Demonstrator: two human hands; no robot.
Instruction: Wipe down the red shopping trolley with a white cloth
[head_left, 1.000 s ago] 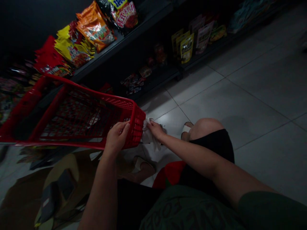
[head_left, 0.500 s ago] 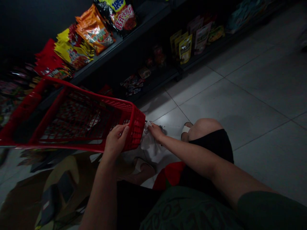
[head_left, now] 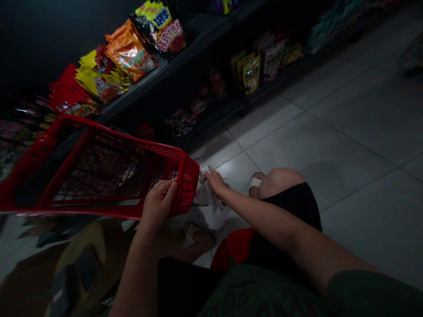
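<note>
A red plastic shopping cart [head_left: 109,176] stretches from the left edge to the middle of the view. My left hand [head_left: 157,201] is closed over the rim at its near end, thumb on top. Just beyond that end, my right hand [head_left: 214,182] grips a whitish cloth [head_left: 206,193], which hangs down beside the cart's end panel [head_left: 189,182]. The fingertips of the right hand are partly hidden by the cloth. Whether the cloth touches the cart, I cannot tell.
A dark shelf [head_left: 198,28] holds bagged snacks, among them an orange packet [head_left: 130,50] and a yellow pouch [head_left: 251,75]. Pale floor tiles [head_left: 343,167] lie to the right. At the lower left, a phone-like dark object [head_left: 87,266] rests on a round tan surface [head_left: 94,235].
The view has shifted slightly, so the cart sits a little lower. My left hand stays on the rim. The cloth in my right hand hangs in a slightly different shape.
</note>
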